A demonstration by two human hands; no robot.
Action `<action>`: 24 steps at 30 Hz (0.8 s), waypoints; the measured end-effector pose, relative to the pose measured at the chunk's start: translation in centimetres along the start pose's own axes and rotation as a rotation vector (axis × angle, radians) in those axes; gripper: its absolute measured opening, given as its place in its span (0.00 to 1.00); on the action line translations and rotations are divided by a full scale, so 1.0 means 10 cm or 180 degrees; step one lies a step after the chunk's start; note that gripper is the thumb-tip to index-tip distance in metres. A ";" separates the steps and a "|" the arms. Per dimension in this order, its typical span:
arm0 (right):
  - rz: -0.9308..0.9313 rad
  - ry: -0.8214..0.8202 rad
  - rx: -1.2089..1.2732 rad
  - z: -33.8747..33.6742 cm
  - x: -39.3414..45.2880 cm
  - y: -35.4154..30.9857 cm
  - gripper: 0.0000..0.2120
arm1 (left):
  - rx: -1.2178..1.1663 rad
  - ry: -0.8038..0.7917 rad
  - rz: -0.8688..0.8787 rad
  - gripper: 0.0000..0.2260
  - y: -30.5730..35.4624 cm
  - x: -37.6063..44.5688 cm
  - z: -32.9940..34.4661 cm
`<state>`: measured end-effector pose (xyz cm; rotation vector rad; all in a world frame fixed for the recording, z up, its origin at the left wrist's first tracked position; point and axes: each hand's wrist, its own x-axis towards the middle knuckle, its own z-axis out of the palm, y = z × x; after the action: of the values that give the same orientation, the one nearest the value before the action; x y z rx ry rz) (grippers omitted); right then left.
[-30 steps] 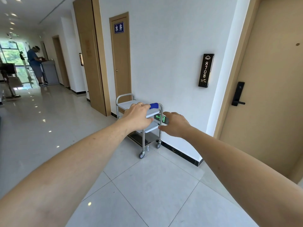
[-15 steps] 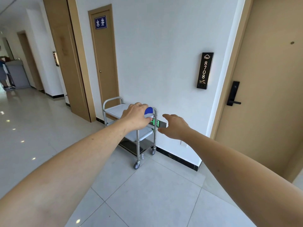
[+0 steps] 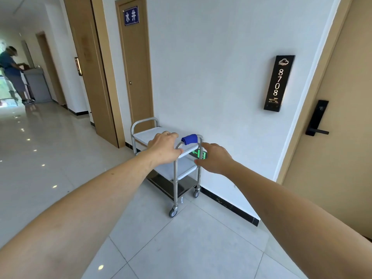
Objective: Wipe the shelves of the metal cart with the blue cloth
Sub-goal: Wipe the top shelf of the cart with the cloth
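While both hands [image 3: 165, 149] [image 3: 216, 158] reach out empty and loosely open, the cloth [image 3: 189, 139] draped on the wheeled cart [image 3: 175, 172] could slip if bumped.

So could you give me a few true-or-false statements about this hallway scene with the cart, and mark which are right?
1. The blue cloth is draped over the handle at the near end of the metal cart. True.
2. The right hand is holding the cloth. False: it is open beside the cart and apart from the cloth.
3. The cart has three shelves and stands on wheels. True.
4. The cart stands in the middle of the hallway. False: it is parked along the white wall.
5. The room sign reads 8708. True.
6. The left hand is wiping the bottom shelf. False: it is up at the top shelf by the handle, without the cloth.
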<state>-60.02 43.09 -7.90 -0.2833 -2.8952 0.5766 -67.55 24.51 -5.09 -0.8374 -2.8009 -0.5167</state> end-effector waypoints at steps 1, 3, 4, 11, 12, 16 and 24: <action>-0.0020 -0.0015 0.0003 0.00 0.18 0.08 0.31 | 0.0011 -0.0015 -0.0049 0.28 0.01 0.16 0.05; -0.0074 -0.0042 -0.0004 -0.02 0.52 0.25 0.30 | 0.0039 -0.0051 -0.0117 0.28 0.04 0.47 0.16; -0.0097 -0.0049 0.0010 -0.04 0.68 0.32 0.31 | 0.0058 -0.0067 -0.0132 0.28 0.06 0.62 0.20; -0.0200 -0.0154 0.0068 -0.07 1.65 0.81 0.32 | 0.0135 -0.0050 -0.0228 0.27 0.18 1.55 0.58; -0.0204 -0.0169 0.0082 -0.06 1.77 0.86 0.32 | 0.0134 -0.0081 -0.0236 0.26 0.18 1.65 0.64; -0.0197 -0.0238 0.0088 0.05 2.20 1.04 0.30 | 0.0122 -0.0134 -0.0228 0.23 0.12 2.06 0.83; -0.0113 -0.0353 -0.0004 0.48 3.16 1.13 0.30 | 0.0029 -0.0222 -0.0176 0.25 -0.38 2.99 1.19</action>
<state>-89.86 58.50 -12.46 -0.2060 -3.0003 0.6029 -95.13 40.92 -9.39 -0.7932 -2.8948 -0.4920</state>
